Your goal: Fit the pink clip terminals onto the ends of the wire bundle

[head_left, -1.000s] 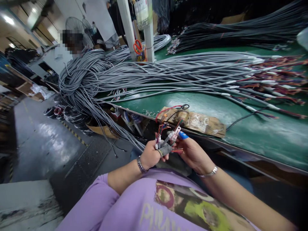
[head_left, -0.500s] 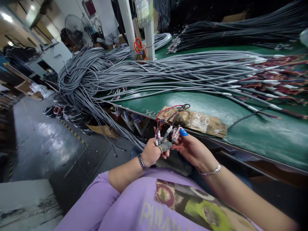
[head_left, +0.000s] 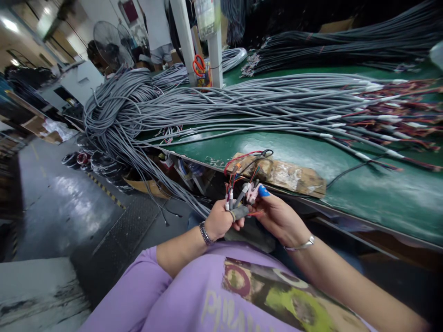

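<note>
Cable end in hand
Your left hand [head_left: 218, 222] clasps the grey cable [head_left: 239, 212]; your right hand [head_left: 280, 216] fingers pinch its coloured wires [head_left: 232, 182]

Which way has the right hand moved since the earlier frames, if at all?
No real move. The right hand is still at the wires, just below the cardboard strip on the table edge, its blue fingertip perhaps slightly closer.

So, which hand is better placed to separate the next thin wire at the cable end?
Probably the right hand. Its blue-covered fingertip is at the thin wires, and its other fingers look free. The left hand is closed around the grey cable end, so it is occupied.
</note>
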Action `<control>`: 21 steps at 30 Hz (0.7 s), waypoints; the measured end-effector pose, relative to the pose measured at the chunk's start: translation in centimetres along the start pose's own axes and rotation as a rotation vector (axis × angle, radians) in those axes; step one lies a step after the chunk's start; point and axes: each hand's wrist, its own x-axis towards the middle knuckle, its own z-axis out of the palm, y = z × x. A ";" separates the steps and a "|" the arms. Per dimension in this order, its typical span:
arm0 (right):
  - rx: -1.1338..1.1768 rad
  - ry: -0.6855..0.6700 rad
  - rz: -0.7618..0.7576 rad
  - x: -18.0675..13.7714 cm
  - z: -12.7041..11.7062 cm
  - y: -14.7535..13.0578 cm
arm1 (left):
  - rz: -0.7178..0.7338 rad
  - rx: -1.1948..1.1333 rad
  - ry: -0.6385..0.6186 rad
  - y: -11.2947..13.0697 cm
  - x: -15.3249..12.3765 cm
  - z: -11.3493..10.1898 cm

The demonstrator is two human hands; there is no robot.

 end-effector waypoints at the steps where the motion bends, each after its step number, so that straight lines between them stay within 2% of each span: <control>1: 0.003 -0.003 0.001 0.0 0.0 0.0 | -0.003 0.007 0.000 0.0 0.0 0.0; 15: 0.051 -0.010 -0.023 0.1 0.3 0.2 | -0.003 0.032 -0.007 -0.1 0.0 0.1; 21: 0.097 0.020 0.040 -0.2 0.1 0.4 | 0.022 0.013 0.001 -0.4 -0.3 -0.1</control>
